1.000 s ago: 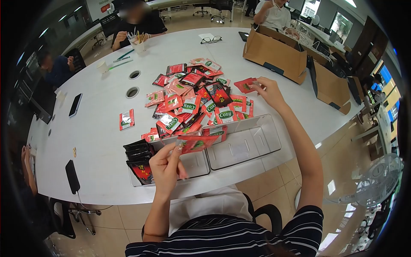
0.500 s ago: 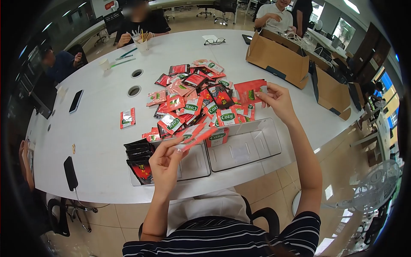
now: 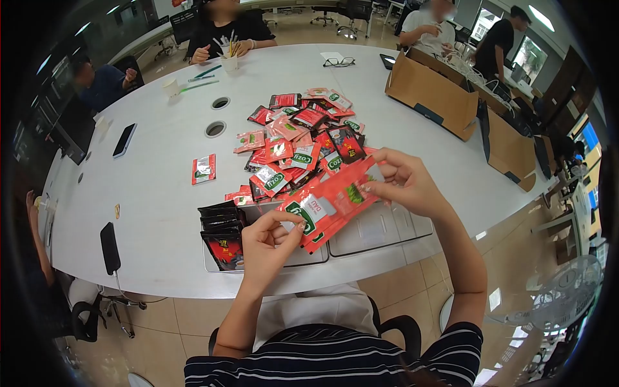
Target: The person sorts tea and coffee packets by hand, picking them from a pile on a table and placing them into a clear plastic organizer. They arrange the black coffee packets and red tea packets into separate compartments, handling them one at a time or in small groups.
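My left hand pinches a few red Cozy tea sachets by their near end, above a clear plastic bin. Fingers closed, my right hand grips a red sachet with a green leaf picture. That sachet overlaps the ones in my left hand. Just beyond lies a loose pile of red Cozy sachets and black-and-red sachets. Several black sachets stand in a row at the bin's left end. Both hands and the held sachets hide much of the bins.
One lone sachet lies left of the pile. Phones, a power bank with a cable, a cup of pens and eyeglasses are on the table. An open cardboard box stands at right. Other people sit around.
My right hand has drawn its sachet from the pile's right side toward me, over those in my left hand. My left hand has shifted slightly right. The camera view has turned a little.
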`<state>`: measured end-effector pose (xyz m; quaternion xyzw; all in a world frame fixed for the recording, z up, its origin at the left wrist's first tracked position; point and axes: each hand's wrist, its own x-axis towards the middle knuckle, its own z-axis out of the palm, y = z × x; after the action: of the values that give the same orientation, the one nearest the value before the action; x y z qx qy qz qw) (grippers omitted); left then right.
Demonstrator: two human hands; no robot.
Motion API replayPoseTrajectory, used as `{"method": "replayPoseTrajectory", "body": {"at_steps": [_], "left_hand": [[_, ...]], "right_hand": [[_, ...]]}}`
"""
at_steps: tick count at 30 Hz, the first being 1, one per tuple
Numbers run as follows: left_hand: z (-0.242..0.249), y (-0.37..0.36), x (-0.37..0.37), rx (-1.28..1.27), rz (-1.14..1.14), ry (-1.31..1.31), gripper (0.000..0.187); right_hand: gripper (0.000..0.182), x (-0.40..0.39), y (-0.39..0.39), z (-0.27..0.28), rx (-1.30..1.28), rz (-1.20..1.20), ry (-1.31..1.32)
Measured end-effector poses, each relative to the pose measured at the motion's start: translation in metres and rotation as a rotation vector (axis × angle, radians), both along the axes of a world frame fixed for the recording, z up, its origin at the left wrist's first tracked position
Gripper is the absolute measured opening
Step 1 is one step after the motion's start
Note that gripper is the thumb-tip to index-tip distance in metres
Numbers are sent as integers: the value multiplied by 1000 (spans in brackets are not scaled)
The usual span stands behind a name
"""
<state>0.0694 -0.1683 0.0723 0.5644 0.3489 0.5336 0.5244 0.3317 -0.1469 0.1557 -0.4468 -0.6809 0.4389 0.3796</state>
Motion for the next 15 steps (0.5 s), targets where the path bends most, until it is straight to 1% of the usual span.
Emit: {"method": "replayPoseTrajectory", "body": {"at_steps": [1,3,4,7,8,10,11,14,15], "left_hand": [[0,0,0,0,-10,13,12],[2,-2,4,-5,31,-59,13],[3,-2,5,-7,52,-95,15],[4,-1,1,41,-51,-44,17],[3,-1,0,39,-52,13,16],[-2,1,-1,36,-53,127,15],[-2,1,-2,27,-63,133,14],[-4,1,-4,9,-77,130,13],[-6,0,-4,9,-70,114,13]], "right_hand": [[29,-2,-2,-1,-21,36,2],[31,-13,-4,-1,-62,109,5],[31,-16,-4,-5,-33,115,-36],[31,-23,-2,-19,27,130,-55],[27,-29,-3,-21,95,100,-34],[24,-34,-4,-17,275,40,-174],[22,-35,-5,-15,364,8,-243],[14,-31,-5,-13,377,-60,-145],[13,-28,-5,-12,475,-115,-176]]}}
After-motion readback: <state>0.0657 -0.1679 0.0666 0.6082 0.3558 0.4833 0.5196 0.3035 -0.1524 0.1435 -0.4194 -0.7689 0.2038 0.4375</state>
